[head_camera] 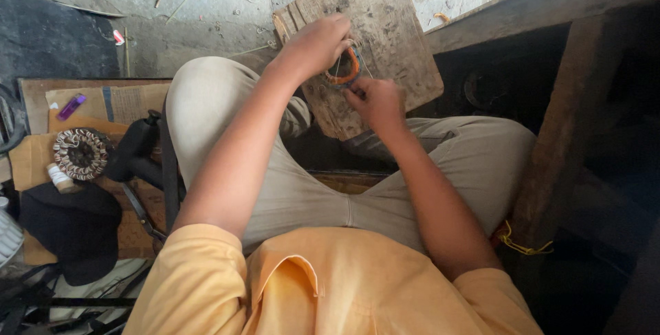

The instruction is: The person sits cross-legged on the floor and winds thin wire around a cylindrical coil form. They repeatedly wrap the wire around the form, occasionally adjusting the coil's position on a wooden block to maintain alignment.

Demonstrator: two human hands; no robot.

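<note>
The left hand (pixel 317 43) is pinning the orange ring (pixel 346 68) flat against the wooden board (pixel 385 26) while the right hand (pixel 375 101), fingers closed on its near edge, is working best with short, steady pulls.

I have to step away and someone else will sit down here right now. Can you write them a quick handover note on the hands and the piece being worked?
Left hand: closed over the top of the orange ring, pressing it onto the wooden board.
Right hand: pinching at the ring's lower edge; what its fingers hold is too small to tell.
The board rests across the knees.
Done: part of the ring shows orange wrapping.
Left: how much remains unwrapped is hidden by the hands.
A round woven piece lies to the left.
</note>
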